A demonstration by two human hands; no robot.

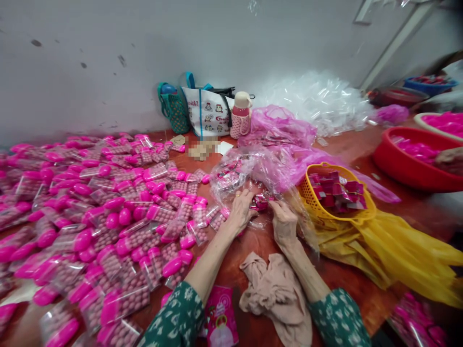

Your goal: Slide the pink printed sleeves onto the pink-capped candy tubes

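A clear plastic bag (235, 168) with shiny pink packets inside lies in front of me. My left hand (241, 208), a ring on one finger, is closed at the bag's near edge with its fingers bent; what its fingertips grip is hidden. Dark pink packets (261, 201) show between my two hands. My right hand (284, 220) is closed in a pinch beside those packets, at the crumpled plastic; its fingers hide what they hold. Below my hands lies a beige cloth (277, 294), and a pink printed packet (221, 315) is by my left forearm.
Pink-capped clear containers of small balls (126, 212) cover the left side. At right are a yellow basket (338, 190) of dark pink packets, yellow plastic (390, 246) and a red basin (415, 161) with another person's hand (450, 160). A bottle (240, 115) and bags stand behind.
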